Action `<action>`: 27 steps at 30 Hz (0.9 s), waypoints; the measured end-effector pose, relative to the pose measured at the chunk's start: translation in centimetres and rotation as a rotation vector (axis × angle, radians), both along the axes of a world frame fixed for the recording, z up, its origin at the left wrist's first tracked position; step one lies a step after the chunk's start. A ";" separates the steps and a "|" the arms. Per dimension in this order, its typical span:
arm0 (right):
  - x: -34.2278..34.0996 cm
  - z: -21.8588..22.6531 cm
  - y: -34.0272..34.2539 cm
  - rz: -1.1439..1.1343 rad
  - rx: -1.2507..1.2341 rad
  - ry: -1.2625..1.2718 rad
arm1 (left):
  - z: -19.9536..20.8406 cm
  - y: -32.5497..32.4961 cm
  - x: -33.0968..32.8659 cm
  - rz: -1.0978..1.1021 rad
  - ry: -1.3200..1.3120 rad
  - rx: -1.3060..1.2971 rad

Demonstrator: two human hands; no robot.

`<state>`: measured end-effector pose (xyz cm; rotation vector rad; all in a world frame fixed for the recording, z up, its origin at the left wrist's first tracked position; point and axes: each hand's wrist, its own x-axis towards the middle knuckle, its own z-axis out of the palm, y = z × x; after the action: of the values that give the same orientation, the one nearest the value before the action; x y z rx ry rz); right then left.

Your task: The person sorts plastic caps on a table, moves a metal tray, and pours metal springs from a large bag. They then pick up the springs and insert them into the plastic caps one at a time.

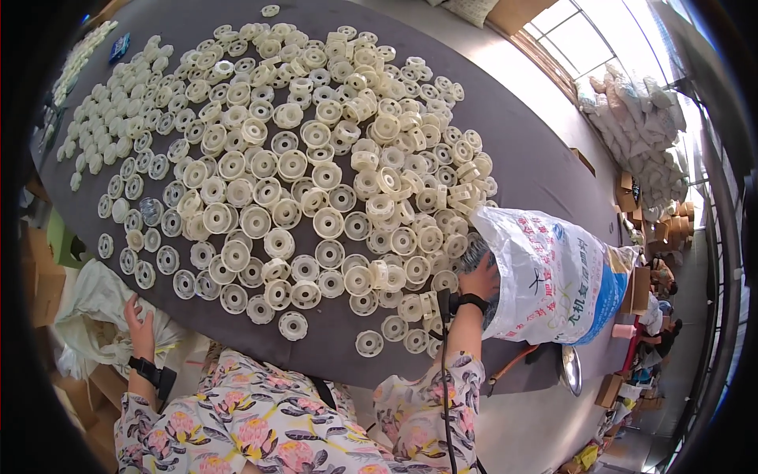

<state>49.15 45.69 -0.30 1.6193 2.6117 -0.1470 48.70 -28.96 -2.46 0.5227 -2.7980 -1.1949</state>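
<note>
My right hand reaches into the mouth of a white and blue woven sack lying on its side at the table's right. Its fingers look spread against dark grey, shiny contents that I cannot make out. To the left, my left hand is open, fingers apart and holding nothing visible, beside a pale, slack sack at the table's edge. Between my hands, many cream-coloured plastic rings with hubs, like small wheels, lie in a spread heap, some stacked or on edge.
The dark grey table carries the heap, with rounder whitish pieces at far left and a small blue packet. A metal bowl-like thing sits by the right edge. Cartons stand at left; stuffed sacks are piled beyond.
</note>
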 end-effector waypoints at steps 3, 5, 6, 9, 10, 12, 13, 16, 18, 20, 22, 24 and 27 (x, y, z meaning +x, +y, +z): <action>-0.1 0.1 1.5 0.310 0.077 -0.030 | -0.3 0.8 0.2 -0.016 -0.050 -0.010; -1.1 1.1 0.8 0.410 0.053 -0.067 | 0.4 2.4 0.1 -0.023 -0.078 -0.013; -1.3 1.1 1.2 0.409 0.043 -0.068 | 0.8 3.0 0.0 -0.040 -0.106 -0.008; -1.3 0.7 2.3 0.418 -0.056 0.019 | 1.0 4.3 -0.4 -0.056 -0.090 0.042; -1.2 0.4 2.5 0.420 -0.070 0.100 | 1.3 5.0 -0.6 -0.076 -0.086 0.087; -1.0 -0.1 2.5 0.420 -0.095 0.263 | 1.8 5.8 -0.8 -0.082 -0.079 0.089; -0.8 -0.1 2.5 0.417 -0.100 0.265 | 2.0 6.2 -1.0 -0.088 -0.076 0.086; -0.2 0.0 2.1 0.262 -0.085 0.390 | 3.0 7.2 -1.9 -0.100 -0.055 0.084; 0.6 -0.1 2.0 0.125 -0.005 0.528 | 3.5 7.6 -2.5 -0.104 -0.035 0.091; 2.0 -1.9 2.1 0.197 -0.050 0.647 | 3.9 8.2 -3.3 -0.125 0.025 0.139; 1.8 -0.4 -2.0 -0.099 -0.439 1.067 | 3.8 8.7 -3.5 -0.123 0.035 0.165; 2.3 3.7 -6.7 -0.165 -0.512 1.063 | 5.1 11.1 -4.5 -0.175 0.060 0.184; 3.6 6.0 -12.2 -0.268 -0.924 1.384 | 6.9 15.2 -5.6 -0.301 -0.006 0.379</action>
<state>52.70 33.53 5.74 1.5887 1.9571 -2.7455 43.12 -13.75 4.42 0.1160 -2.7297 -1.8019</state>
